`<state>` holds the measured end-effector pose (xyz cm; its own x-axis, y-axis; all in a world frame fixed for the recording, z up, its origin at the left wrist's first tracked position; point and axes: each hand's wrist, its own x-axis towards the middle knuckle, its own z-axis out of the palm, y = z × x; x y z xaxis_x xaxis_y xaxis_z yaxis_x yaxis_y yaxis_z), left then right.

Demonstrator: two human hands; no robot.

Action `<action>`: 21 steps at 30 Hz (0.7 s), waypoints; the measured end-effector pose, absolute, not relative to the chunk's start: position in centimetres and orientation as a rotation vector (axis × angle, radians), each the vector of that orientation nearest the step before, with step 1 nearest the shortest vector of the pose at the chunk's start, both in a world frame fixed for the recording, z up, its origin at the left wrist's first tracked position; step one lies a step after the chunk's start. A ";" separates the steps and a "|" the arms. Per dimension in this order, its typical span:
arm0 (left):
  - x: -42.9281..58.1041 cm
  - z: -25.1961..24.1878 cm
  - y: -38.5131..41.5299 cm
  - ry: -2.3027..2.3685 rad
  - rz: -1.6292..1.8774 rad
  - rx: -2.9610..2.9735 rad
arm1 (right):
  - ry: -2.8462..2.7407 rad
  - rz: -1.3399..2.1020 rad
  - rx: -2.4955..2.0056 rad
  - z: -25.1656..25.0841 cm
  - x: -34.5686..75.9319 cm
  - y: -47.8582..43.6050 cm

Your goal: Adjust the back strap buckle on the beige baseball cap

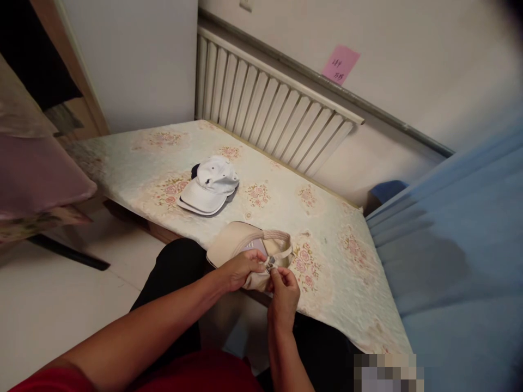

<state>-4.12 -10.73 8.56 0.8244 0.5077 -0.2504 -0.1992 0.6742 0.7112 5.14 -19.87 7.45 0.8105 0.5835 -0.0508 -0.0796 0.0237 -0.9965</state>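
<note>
A beige baseball cap [229, 239] lies on its crown at the near edge of the floral-covered table [335, 218], its inside facing me and its brim to the left. My left hand [247, 268] pinches the cap's back strap close to a small metal buckle [269, 263]. On the other side of the buckle, my right hand [285, 283] grips the strap end between thumb and fingers. Farther back sits a white cap [214, 179] with a small dark logo, stacked over at least one darker cap.
Behind the table runs a white radiator [269, 103] below a wall with a pink note [341, 64]. A blue curtain [461, 245] hangs along the right side. At left is a cloth-covered piece of furniture [41, 163]. My knees reach the table's near edge.
</note>
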 end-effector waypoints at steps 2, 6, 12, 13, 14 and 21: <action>-4.1 8.3 -10.7 0.452 0.418 0.724 | -0.439 0.516 -1.501 7.2 5.1 -19.9; -3.9 7.9 -10.8 0.462 0.434 0.709 | -0.467 0.468 -1.560 6.7 5.1 -20.0; -3.7 7.3 -10.9 0.441 0.452 0.706 | -0.511 0.439 -1.603 6.2 5.2 -20.2; -3.7 7.3 -10.9 0.435 0.452 0.705 | -0.515 0.438 -1.607 6.2 5.2 -20.2; -3.7 7.2 -10.9 0.433 0.452 0.702 | -0.519 0.442 -1.613 6.2 5.2 -20.2; -3.9 7.2 -11.0 0.470 0.443 0.709 | -0.616 0.483 -1.707 6.9 5.2 -20.4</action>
